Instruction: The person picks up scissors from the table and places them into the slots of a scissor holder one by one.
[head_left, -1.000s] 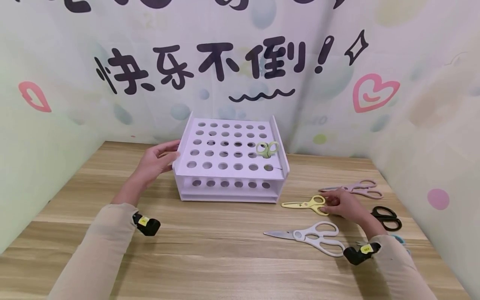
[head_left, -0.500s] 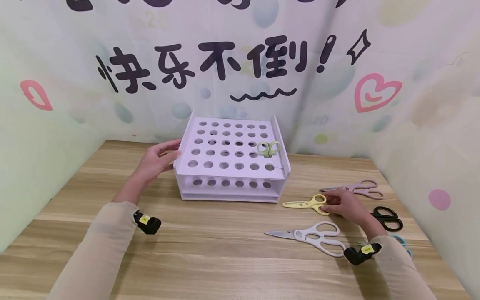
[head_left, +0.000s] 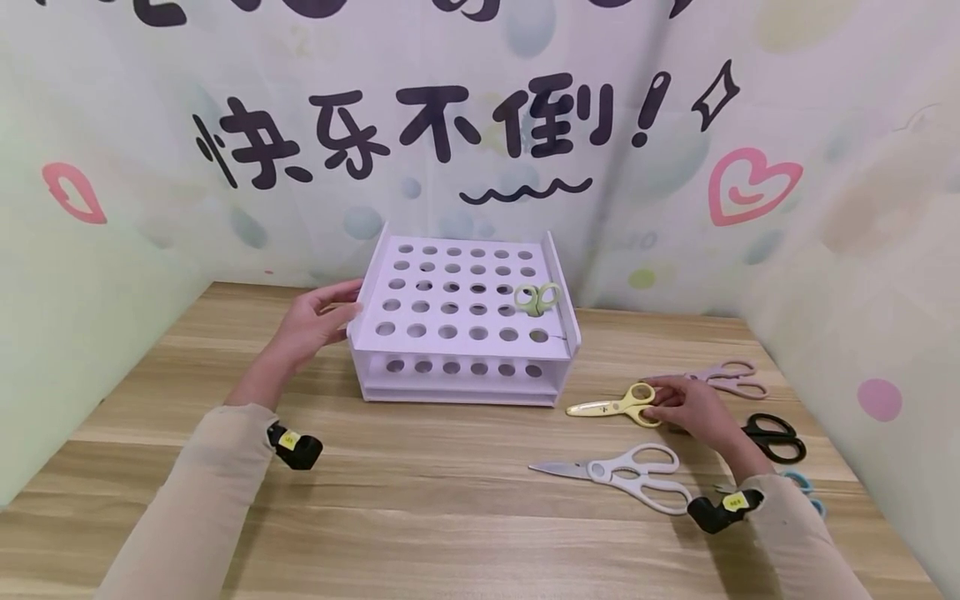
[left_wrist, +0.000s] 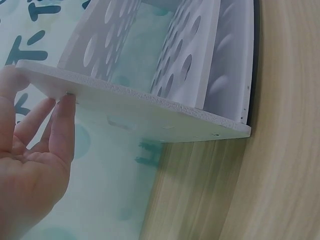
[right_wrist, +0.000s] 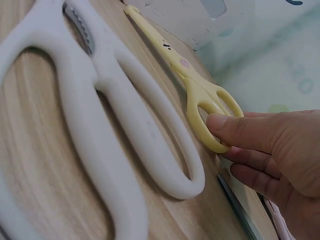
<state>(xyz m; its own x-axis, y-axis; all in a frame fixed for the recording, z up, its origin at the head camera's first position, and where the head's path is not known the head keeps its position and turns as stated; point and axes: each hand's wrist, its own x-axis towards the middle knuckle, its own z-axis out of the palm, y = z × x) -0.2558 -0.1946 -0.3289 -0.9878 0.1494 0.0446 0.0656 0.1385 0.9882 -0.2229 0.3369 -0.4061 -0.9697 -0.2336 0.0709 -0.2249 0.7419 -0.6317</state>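
My right hand pinches the yellow scissors by their handle loops, thumb laid on top. Their closed blades point left toward the rack, with the handle end tilted up. A white rack with rows of round holes stands mid-table. Against its left side panel, my left hand rests its extended fingers and thumb. Green scissors stand in a hole on the rack's right side, only the handles and a bit below showing. White scissors lie in front of my right hand.
Pink scissors lie behind my right hand, partly covered by it. To the right are black scissors and blue-handled scissors, the latter mostly hidden by my wrist. A printed cloth wall closes off the table's back.
My right hand has raised the yellow scissors slightly, handle end first, and they have shifted a little. The left hand stays at the rack, which has not moved.
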